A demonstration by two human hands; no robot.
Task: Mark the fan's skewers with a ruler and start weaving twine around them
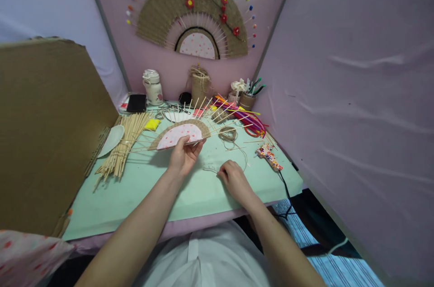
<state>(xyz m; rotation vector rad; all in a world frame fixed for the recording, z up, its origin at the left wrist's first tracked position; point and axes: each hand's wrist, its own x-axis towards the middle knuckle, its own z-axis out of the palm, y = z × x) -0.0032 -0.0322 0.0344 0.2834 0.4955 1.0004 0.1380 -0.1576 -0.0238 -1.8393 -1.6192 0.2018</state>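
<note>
My left hand (186, 157) grips a half-round fan piece (181, 135) by its lower edge, thumb on the front. The piece has a pink spotted centre, a tan twine-like border and thin wooden sticks (217, 118) fanning out from its rim. Above the table's near part, my right hand (235, 179) is closed with fingertips together; what they hold, if anything, I cannot make out. Thin pale strands (210, 168) lie just left of its fingertips. A coil of twine (227, 134) rests beyond it, with a loose strand curving toward that hand.
A bundle of sticks (124, 144) and a white half-disc (112, 140) lie at left. On the right are a patterned glue gun (269, 157) and coloured pipe cleaners (251, 124). Behind stand a white bottle (153, 88) and a twine-wrapped holder (200, 86). A large decorated fan (159, 11) hangs above.
</note>
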